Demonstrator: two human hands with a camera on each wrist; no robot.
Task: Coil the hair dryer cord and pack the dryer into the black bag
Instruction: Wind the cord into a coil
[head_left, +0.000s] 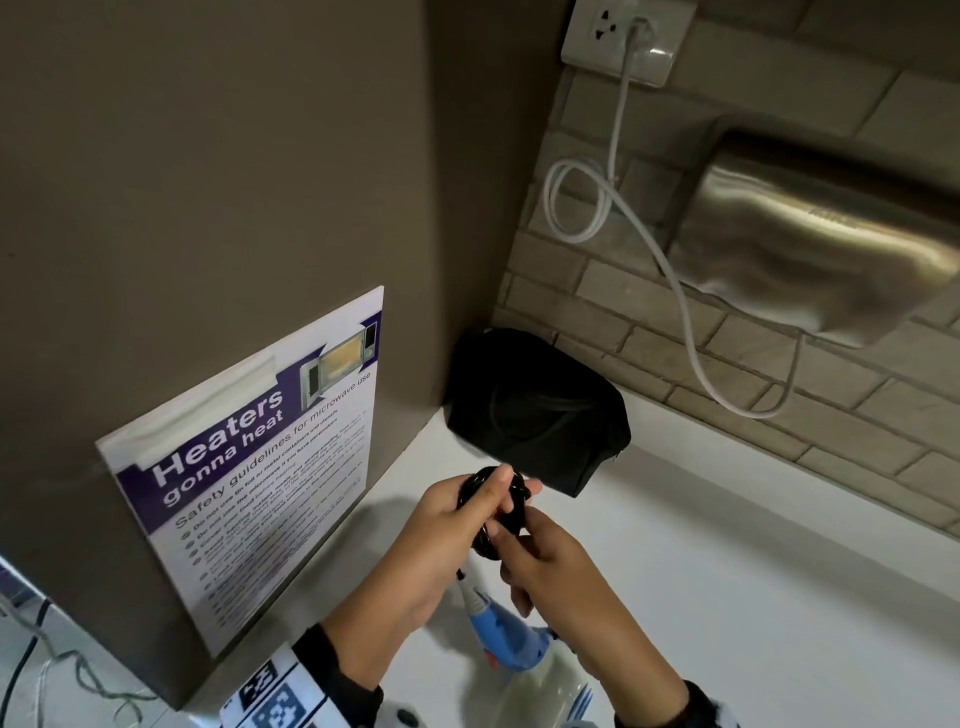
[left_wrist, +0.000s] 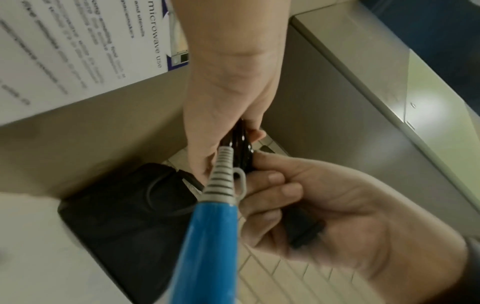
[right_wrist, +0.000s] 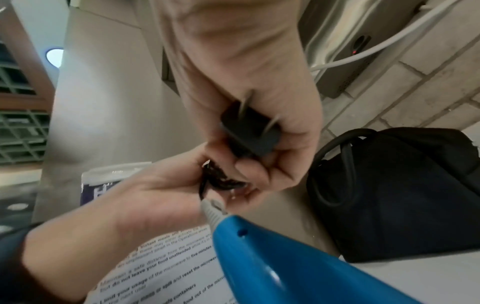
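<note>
My left hand grips the black cord, wound into a small coil, above the white counter. In the left wrist view the coil sits between my left hand's thumb and fingers. My right hand holds the black two-pin plug in its curled fingers and touches the coil. The blue hair dryer is below both hands, its grey strain relief pointing up to the coil; I cannot tell if it rests on the counter. The black bag stands just behind the hands in the corner.
A microwave safety poster hangs on the brown panel at left. On the brick wall at right are a steel hand dryer, its looped white cable and a socket. The white counter stretches to the right.
</note>
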